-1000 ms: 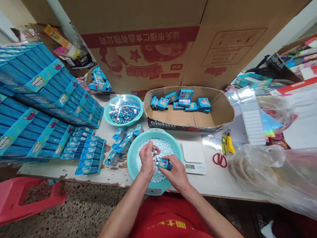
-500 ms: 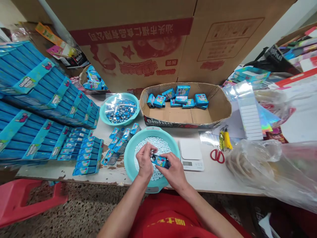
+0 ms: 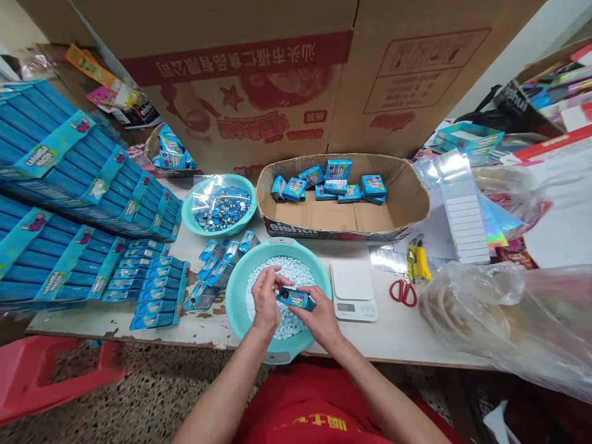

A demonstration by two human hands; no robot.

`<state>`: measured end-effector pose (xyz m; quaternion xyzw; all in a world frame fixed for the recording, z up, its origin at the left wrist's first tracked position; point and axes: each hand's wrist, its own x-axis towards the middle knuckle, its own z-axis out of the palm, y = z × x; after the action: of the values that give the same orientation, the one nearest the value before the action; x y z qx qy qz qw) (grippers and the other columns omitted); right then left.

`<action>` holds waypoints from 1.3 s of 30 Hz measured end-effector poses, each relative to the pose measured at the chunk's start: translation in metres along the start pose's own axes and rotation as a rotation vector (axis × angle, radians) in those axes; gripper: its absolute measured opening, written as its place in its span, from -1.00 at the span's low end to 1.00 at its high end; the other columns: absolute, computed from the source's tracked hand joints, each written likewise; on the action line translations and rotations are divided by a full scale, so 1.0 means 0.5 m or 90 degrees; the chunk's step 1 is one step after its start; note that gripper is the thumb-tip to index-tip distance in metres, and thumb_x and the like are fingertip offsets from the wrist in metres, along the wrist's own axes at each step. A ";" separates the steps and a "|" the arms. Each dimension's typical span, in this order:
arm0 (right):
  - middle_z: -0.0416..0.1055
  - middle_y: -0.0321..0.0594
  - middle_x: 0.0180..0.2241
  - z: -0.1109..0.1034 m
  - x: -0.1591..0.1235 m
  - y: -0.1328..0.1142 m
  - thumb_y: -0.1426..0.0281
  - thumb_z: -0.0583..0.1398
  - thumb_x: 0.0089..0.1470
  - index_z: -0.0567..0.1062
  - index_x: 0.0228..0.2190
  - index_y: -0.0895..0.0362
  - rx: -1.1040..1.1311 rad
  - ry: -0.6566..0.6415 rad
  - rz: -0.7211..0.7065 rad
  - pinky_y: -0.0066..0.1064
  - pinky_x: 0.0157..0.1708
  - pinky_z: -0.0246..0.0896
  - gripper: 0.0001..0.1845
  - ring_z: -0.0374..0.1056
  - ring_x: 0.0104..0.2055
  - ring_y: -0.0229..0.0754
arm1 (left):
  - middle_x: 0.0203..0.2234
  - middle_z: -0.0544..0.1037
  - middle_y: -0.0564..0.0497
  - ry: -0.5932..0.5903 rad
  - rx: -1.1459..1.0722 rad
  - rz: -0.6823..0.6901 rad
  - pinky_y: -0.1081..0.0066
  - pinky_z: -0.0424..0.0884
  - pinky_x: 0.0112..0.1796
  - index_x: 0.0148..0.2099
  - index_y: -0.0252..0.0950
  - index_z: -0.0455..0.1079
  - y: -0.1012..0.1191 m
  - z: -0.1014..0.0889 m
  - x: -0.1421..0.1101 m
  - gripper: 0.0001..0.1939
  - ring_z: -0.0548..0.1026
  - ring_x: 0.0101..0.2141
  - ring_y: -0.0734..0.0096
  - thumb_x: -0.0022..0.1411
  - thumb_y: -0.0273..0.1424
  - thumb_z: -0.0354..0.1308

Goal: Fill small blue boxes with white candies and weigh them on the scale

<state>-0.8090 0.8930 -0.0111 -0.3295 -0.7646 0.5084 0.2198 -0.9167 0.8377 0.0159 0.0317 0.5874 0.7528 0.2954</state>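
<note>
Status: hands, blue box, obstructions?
Right hand gripping small blue box, above basin of white pellets. Left hand cupped beside box's dark opening. Scale right of basin; no obstruction seen between hands and pellets.

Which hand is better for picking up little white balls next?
Probably the left hand: it hovers over the small round white pellets, while the right hand holds the small blue rectangular box.

Under the right hand (image 3: 321, 317), a basin (image 3: 235, 296) is showing smooth plastic; beyond it, a tray (image 3: 335, 216) is showing matt cardboard; to its right, a clear plastic bag (image 3: 485, 317) is gleaming.
</note>
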 end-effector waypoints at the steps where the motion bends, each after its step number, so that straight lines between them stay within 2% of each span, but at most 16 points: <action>1: 0.42 -0.23 -0.29 0.001 -0.001 0.006 0.40 0.30 -0.14 0.45 -0.26 0.09 0.010 0.007 0.010 -0.27 -0.16 0.25 -0.69 0.36 -0.19 -0.10 | -0.62 0.46 0.04 -0.014 0.007 -0.009 0.44 0.33 -0.37 -0.25 -0.31 0.39 -0.002 0.001 -0.001 -0.66 0.48 -0.48 0.38 0.12 -0.12 0.11; 4: 0.43 -0.23 -0.30 0.004 -0.005 0.015 0.36 0.29 -0.13 0.45 -0.27 0.09 0.021 0.016 0.024 -0.26 -0.17 0.26 -0.70 0.37 -0.19 -0.09 | -0.54 0.50 0.00 -0.037 -0.005 -0.017 0.40 0.34 -0.31 -0.25 -0.30 0.40 -0.006 0.005 -0.006 -0.67 0.48 -0.43 0.37 0.09 -0.14 0.15; 8: 0.43 -0.23 -0.28 -0.015 -0.010 0.006 0.33 0.29 -0.09 0.45 -0.26 0.08 0.035 0.007 -0.011 -0.28 -0.17 0.28 -0.72 0.37 -0.19 -0.11 | -0.47 0.50 -0.01 0.037 -0.024 0.047 0.35 0.36 -0.24 -0.24 -0.29 0.39 -0.020 -0.015 0.021 -0.66 0.47 -0.37 0.35 0.08 -0.12 0.15; 11: 0.41 -0.18 -0.25 -0.040 -0.006 0.008 0.29 0.27 -0.04 0.43 -0.23 0.06 0.029 0.032 -0.057 -0.25 -0.16 0.29 -0.72 0.35 -0.17 -0.09 | -0.44 0.49 -0.02 0.098 0.146 0.132 0.33 0.35 -0.21 -0.24 -0.28 0.40 -0.060 -0.052 0.079 -0.66 0.46 -0.33 0.34 0.16 -0.11 0.05; 13: 0.39 -0.16 -0.26 -0.049 0.005 0.024 0.27 0.27 -0.01 0.41 -0.22 0.07 0.012 0.079 -0.096 -0.23 -0.18 0.30 -0.71 0.35 -0.18 -0.08 | -0.38 0.50 -0.04 0.075 0.313 0.180 0.27 0.31 -0.12 -0.27 -0.26 0.43 -0.102 -0.071 0.121 -0.70 0.44 -0.25 0.28 0.15 -0.14 0.06; 15: 0.37 -0.15 -0.27 -0.045 0.019 0.049 0.28 0.26 0.01 0.39 -0.21 0.07 -0.005 0.137 -0.151 -0.21 -0.18 0.30 -0.71 0.34 -0.19 -0.08 | -0.24 0.50 -0.07 0.011 0.434 0.204 0.20 0.21 0.01 -0.24 -0.24 0.46 -0.148 -0.072 0.152 -0.76 0.39 -0.11 0.17 0.08 -0.22 0.16; 17: 0.37 -0.15 -0.27 -0.032 0.033 0.076 0.29 0.24 0.03 0.36 -0.19 0.08 -0.023 0.191 -0.201 -0.19 -0.18 0.30 -0.71 0.34 -0.19 -0.09 | -0.06 0.44 -0.10 -0.053 0.579 0.217 0.13 0.06 0.10 -0.12 -0.19 0.45 -0.192 -0.058 0.164 -0.68 0.28 0.03 0.08 0.02 -0.29 0.21; 19: 0.36 -0.14 -0.27 -0.018 0.042 0.099 0.29 0.23 0.05 0.34 -0.18 0.09 -0.042 0.236 -0.214 -0.17 -0.19 0.30 -0.70 0.33 -0.20 -0.09 | 0.07 0.33 -0.12 -0.145 0.775 0.239 0.06 -0.01 0.11 0.00 -0.16 0.38 -0.226 -0.037 0.154 -0.57 0.19 0.09 0.03 0.04 -0.28 0.19; 21: 0.34 -0.14 -0.26 -0.008 0.047 0.113 0.29 0.22 0.05 0.33 -0.17 0.10 -0.054 0.264 -0.201 -0.17 -0.20 0.30 -0.69 0.33 -0.20 -0.09 | 0.03 0.34 -0.15 -0.256 0.907 0.256 0.03 0.06 0.04 0.00 -0.18 0.38 -0.247 -0.024 0.126 -0.58 0.21 0.04 0.00 0.07 -0.21 0.14; 23: 0.33 -0.14 -0.26 -0.005 0.048 0.119 0.31 0.22 0.05 0.32 -0.16 0.10 -0.057 0.282 -0.181 -0.18 -0.20 0.29 -0.69 0.32 -0.19 -0.09 | -0.07 0.39 -0.16 -0.367 0.962 0.266 0.08 0.17 -0.08 -0.05 -0.21 0.40 -0.251 -0.026 0.089 -0.59 0.26 -0.05 0.02 0.10 -0.14 0.08; 26: 0.32 -0.16 -0.26 -0.007 0.049 0.117 0.32 0.22 0.05 0.33 -0.17 0.11 -0.059 0.281 -0.161 -0.21 -0.21 0.28 -0.70 0.31 -0.20 -0.11 | -0.14 0.40 -0.14 -0.484 1.004 0.272 0.15 0.24 -0.17 -0.05 -0.21 0.39 -0.233 -0.056 0.039 -0.60 0.28 -0.13 0.06 0.13 -0.13 0.03; 29: 0.33 -0.16 -0.27 -0.011 0.050 0.106 0.32 0.23 0.05 0.34 -0.18 0.11 -0.064 0.262 -0.160 -0.23 -0.21 0.29 -0.71 0.31 -0.21 -0.12 | -0.18 0.41 -0.13 -0.540 0.990 0.226 0.20 0.26 -0.18 -0.14 -0.23 0.41 -0.207 -0.097 0.017 -0.70 0.32 -0.17 0.11 0.11 -0.23 0.05; 31: 0.34 -0.18 -0.28 -0.013 0.050 0.094 0.31 0.23 0.05 0.35 -0.18 0.11 -0.063 0.251 -0.158 -0.24 -0.21 0.29 -0.71 0.32 -0.22 -0.13 | -0.27 0.44 -0.08 -0.474 0.895 0.113 0.28 0.27 -0.21 -0.27 -0.23 0.43 -0.194 -0.118 0.020 -0.80 0.37 -0.23 0.18 0.05 -0.29 0.09; 34: 0.35 -0.18 -0.26 -0.011 0.044 0.076 0.29 0.26 0.02 0.36 -0.18 0.10 -0.056 0.220 -0.154 -0.25 -0.18 0.29 -0.68 0.33 -0.20 -0.13 | -0.46 0.45 0.00 -0.296 0.722 -0.039 0.38 0.28 -0.28 -0.44 -0.25 0.39 -0.176 -0.135 0.038 -0.87 0.41 -0.33 0.28 -0.04 -0.30 0.15; 37: 0.37 -0.20 -0.27 -0.005 0.032 0.064 0.28 0.25 0.02 0.38 -0.20 0.09 -0.062 0.147 -0.160 -0.27 -0.18 0.30 -0.71 0.34 -0.20 -0.13 | -0.61 0.38 0.06 -0.202 0.652 -0.084 0.45 0.26 -0.47 -0.44 -0.28 0.33 -0.141 -0.134 0.051 -0.75 0.38 -0.52 0.39 0.07 -0.20 0.02; 39: 0.39 -0.20 -0.28 0.000 0.022 0.061 0.28 0.24 0.04 0.39 -0.20 0.08 -0.076 0.094 -0.162 -0.28 -0.20 0.30 -0.73 0.34 -0.20 -0.13 | -0.65 0.33 0.10 -0.143 0.508 -0.128 0.50 0.13 -0.63 -0.42 -0.29 0.30 -0.106 -0.124 0.048 -0.69 0.27 -0.67 0.51 0.10 -0.14 -0.01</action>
<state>-0.8081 0.9091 -0.0391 -0.2788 -0.8108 0.4045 0.3182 -0.9392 0.8026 -0.0582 0.1680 0.7968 0.4260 0.3943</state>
